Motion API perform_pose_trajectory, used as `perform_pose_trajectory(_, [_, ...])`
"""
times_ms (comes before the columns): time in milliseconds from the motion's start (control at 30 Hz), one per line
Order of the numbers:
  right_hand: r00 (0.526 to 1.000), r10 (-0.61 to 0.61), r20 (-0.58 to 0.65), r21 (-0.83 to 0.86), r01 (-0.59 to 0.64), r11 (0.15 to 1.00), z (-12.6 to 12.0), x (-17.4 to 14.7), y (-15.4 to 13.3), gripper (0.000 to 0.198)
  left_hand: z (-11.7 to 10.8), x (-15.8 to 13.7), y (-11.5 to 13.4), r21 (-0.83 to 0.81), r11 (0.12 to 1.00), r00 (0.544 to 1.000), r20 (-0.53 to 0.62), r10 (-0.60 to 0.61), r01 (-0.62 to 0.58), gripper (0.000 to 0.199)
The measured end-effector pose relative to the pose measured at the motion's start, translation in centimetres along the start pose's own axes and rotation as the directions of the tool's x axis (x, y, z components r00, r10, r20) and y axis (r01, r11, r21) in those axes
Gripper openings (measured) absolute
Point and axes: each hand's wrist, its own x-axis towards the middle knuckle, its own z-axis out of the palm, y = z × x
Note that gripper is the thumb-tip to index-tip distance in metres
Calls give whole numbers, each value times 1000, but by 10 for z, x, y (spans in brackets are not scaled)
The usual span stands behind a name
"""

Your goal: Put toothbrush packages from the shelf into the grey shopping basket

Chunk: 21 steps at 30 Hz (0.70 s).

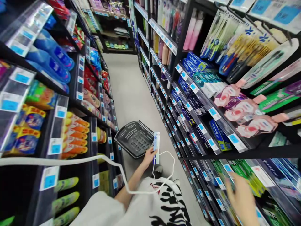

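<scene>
My left hand (148, 157) is closed around a slim, upright blue-and-white toothbrush pack (155, 142), in front of my body. Just beyond it, a dark grey shopping basket (135, 138) with slotted walls rests on the aisle floor; nothing shows inside. At the lower right, my right hand (243, 196) is blurred by motion, its fingers stretched out and apart with nothing visible in them. It is over the lower shelf by green toothpaste boxes (243, 171); whether it touches them I cannot tell.
Hanging toothbrush packs (244, 44) and blue toothpaste boxes (192, 62) fill the right shelves. Blue bottles (51, 56) and orange bottles (75, 135) line the left shelves. A white cable (70, 160) crosses in front of me. The floor (128, 84) runs between the shelves.
</scene>
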Motion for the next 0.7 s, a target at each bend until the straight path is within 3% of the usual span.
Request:
perform_pose_trajectory(33, [956,-8,295,-20,14,1000,20,-5,-6,50,4,0,1,-3,1000,1000,24,6,-6,59])
perform_pose_trajectory(67, [836,32,548,-40,-12,999,39,-12,-11,52,9,0,3,-9,1000,999,49,13,-12,59])
perform_pose_trajectory(100, [687,113,718,-90,-69,994,57,-19,-15,55,13,1,5,-16,1000,997,71,19,-18,60])
perform_pose_trajectory(133, [556,171,814,-136,-104,985,72,-27,-19,58,18,3,7,-25,999,996,92,24,-22,62])
perform_pose_trajectory(167, [490,194,850,-160,-111,981,85,-34,-23,60,22,4,10,-34,999,993,110,27,-24,63])
perform_pose_trajectory(200, [482,189,856,-161,-100,982,94,-39,-27,60,27,6,13,-41,999,991,131,28,-23,64])
perform_pose_trajectory(300, [611,104,785,-127,-6,992,107,-44,-39,58,41,8,26,-38,999,973,232,4,5,60])
perform_pose_trajectory(400, [682,129,720,-170,-6,985,105,-38,-55,59,64,0,41,16,999,918,392,-50,47,50])
perform_pose_trajectory(533, [765,151,627,-81,-129,988,101,-38,-72,69,103,-33,47,106,993,794,600,-100,46,45])
perform_pose_trajectory(567, [803,126,582,-27,-136,990,103,-41,-74,74,111,-42,43,137,990,751,651,-115,33,45])
perform_pose_trajectory(667, [859,110,499,5,-130,992,119,-54,-73,80,132,-61,22,266,963,626,760,-177,-51,46])
perform_pose_trajectory(700, [871,108,478,7,-127,992,126,-59,-72,80,137,-65,14,307,950,618,758,-210,-53,49])
